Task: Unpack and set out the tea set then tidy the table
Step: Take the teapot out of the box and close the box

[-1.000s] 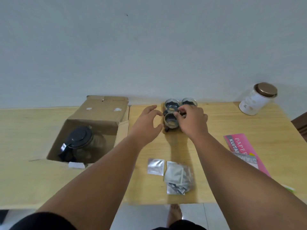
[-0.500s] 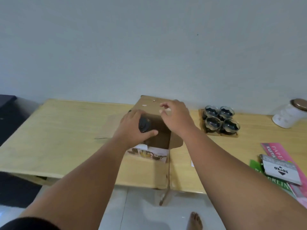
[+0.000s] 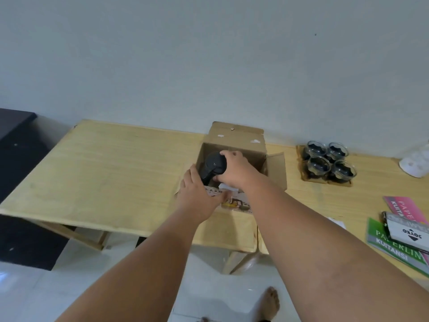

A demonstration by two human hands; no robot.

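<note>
Both hands moved off the cups (image 3: 328, 163), now parked at 2 o'clock on the surface (image 3: 111, 173). Right hand (image 3: 233, 169) grips the teapot (image 3: 214, 167) lid inside the box (image 3: 236, 140); left hand (image 3: 197, 194) braces the box's near flap, fingers flat. Teapot lift-out looks next.

Left of the cardboard box (image 3: 241, 145) the counter (image 3: 111, 173) lies bare and wide. Its raised flaps hem the opening; right, four glass cups (image 3: 328, 162) and seemingly stacked booklets (image 3: 399, 238) crowd the way.
</note>
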